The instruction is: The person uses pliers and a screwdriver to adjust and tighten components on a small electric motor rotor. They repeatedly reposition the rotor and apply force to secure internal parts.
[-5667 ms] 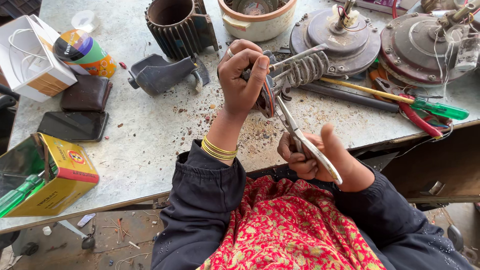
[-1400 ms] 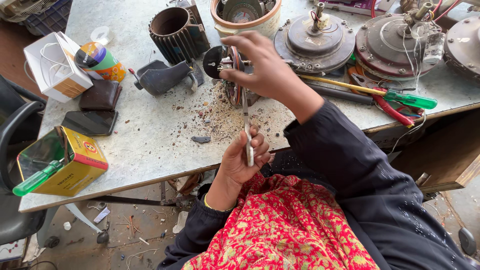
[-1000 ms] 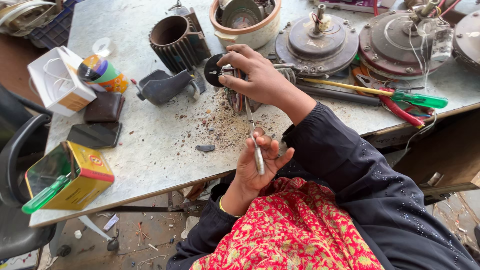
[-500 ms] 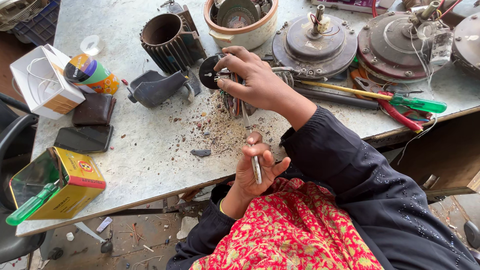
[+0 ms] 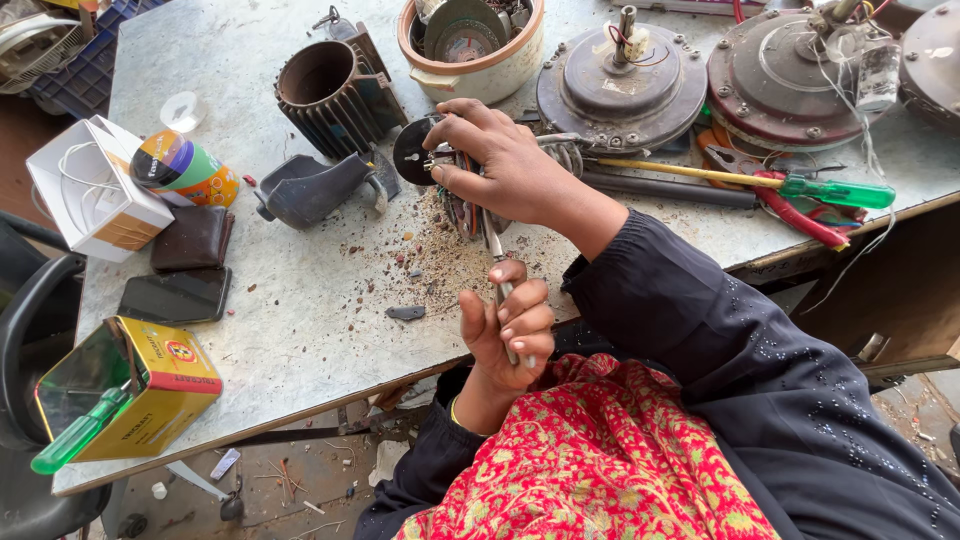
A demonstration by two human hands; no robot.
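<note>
My right hand (image 5: pixel 500 170) reaches forward across my body, arm in dark sleeve stretched out, fingers curled in a grip. My left hand (image 5: pixel 505 325) sits close to my body, palm up, fingers closed in a grip.

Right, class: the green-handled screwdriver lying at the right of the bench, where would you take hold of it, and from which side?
Grip the green handle of the screwdriver from above. It lies flat near the table's right edge, and nothing lies over it. The yellow shaft runs left between the grey rod and the motor housings, so that end looks crowded.
</note>
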